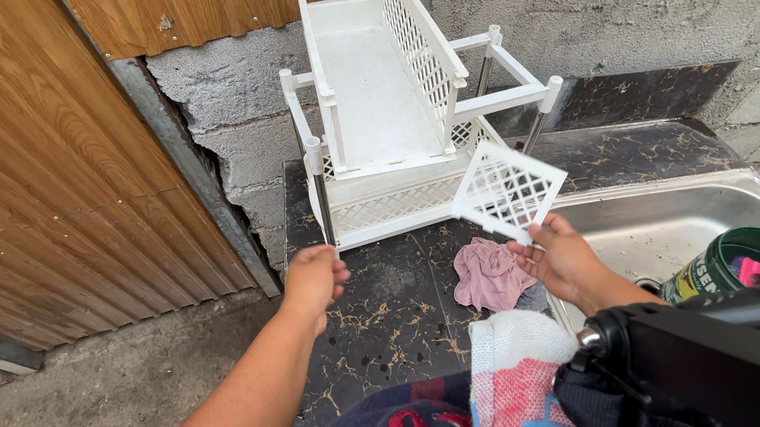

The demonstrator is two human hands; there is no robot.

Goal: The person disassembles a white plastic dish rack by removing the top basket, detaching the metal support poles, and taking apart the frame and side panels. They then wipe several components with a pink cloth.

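R hand (560, 258): pinches white lattice panel (508, 190); pink rag (488, 274) just left
L hand (312, 278): loosely curled, empty; white plastic rack (380, 104) beyond

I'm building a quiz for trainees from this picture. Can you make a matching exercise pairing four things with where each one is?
Things:
1. lattice panel
2. pink cloth
3. green tub
4. white rack

Places:
A. in the sink
B. lying on the dark countertop
C. standing against the wall
D. held in the right hand

Pairs: 1-D, 2-B, 3-A, 4-C
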